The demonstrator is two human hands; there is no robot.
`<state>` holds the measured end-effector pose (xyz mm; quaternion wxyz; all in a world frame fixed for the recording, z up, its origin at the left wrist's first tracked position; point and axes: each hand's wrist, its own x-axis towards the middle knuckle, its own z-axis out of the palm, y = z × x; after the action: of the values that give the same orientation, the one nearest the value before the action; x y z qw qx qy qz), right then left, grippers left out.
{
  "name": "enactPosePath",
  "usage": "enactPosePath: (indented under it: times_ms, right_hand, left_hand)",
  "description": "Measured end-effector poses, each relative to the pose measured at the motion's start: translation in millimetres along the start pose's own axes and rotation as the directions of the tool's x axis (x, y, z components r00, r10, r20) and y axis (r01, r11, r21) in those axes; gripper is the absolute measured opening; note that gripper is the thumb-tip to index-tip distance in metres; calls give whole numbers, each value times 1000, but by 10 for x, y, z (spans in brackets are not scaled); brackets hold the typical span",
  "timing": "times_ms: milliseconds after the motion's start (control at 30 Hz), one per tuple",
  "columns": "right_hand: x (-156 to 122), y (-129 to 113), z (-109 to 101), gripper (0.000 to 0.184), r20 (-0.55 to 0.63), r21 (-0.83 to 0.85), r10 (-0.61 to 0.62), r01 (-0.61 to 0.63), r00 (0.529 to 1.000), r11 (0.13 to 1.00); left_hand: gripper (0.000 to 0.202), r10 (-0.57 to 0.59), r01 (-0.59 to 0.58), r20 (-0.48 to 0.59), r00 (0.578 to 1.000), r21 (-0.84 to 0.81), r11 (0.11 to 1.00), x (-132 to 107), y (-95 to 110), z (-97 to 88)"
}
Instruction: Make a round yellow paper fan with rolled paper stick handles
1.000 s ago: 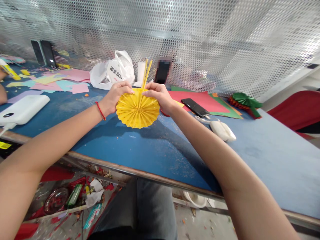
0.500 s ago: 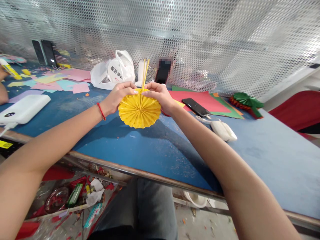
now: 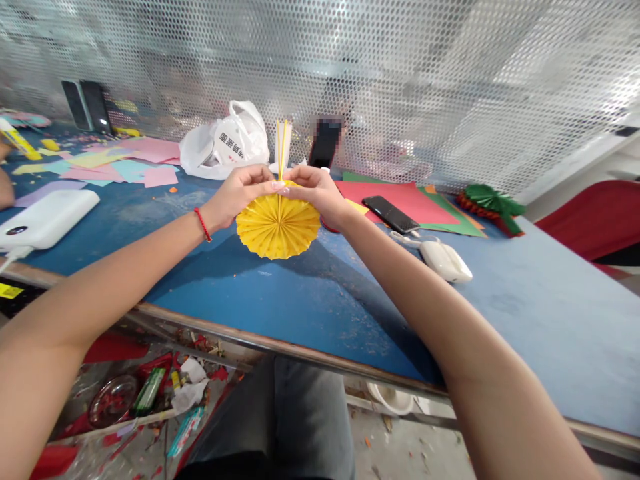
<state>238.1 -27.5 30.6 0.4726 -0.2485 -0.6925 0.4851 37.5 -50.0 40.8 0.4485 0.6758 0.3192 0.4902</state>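
A round yellow pleated paper fan [image 3: 278, 230] is held up over the blue table [image 3: 215, 293]. My left hand [image 3: 250, 190] pinches its top edge from the left, a red cord bracelet on the wrist. From the right, my right hand [image 3: 314, 190] grips the same edge, and the thumbs meet at the middle. Two thin yellow strips [image 3: 283, 147] stick up between the hands from the top of the fan. My fingers partly hide where the strips join it.
Behind the hands sit a white plastic bag [image 3: 225, 143] and a propped phone [image 3: 324, 143]. To the right lie red paper [image 3: 425, 200], a black phone [image 3: 391, 213], a white case [image 3: 445, 260] and a green folded paper piece [image 3: 495, 200]. Leftward are a white power bank [image 3: 47, 220] and paper scraps [image 3: 100, 170].
The two strips have shifted slightly left and drawn closer together at their base. My thumbs have come together over the top of the fan.
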Motion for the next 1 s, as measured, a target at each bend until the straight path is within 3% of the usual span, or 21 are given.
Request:
enactPosePath:
  times_ms: [267, 467, 600, 767, 1000]
  right_hand:
    - [6, -67, -40, 43, 14, -17, -22, 22, 1000, 1000]
    - [27, -67, -58, 43, -109, -39, -62, 58, 992, 998]
    - [55, -46, -59, 45, -129, -29, -64, 61, 990, 998]
    - [67, -7, -48, 47, -115, -75, -104, 96, 988, 993]
    - [106, 44, -43, 51, -193, -80, -121, 108, 974, 991]
  left_hand:
    - [39, 9, -10, -74, 997, -9, 1000, 36, -39, -56]
    - [36, 26, -41, -227, 974, -64, 997, 88, -85, -123]
    - [43, 37, -69, -288, 957, -99, 993, 108, -93, -161]
    - [55, -47, 0, -313, 949, -150, 989, 97, -83, -133]
    - [72, -62, -22, -432, 900, -186, 982, 176, -148, -237]
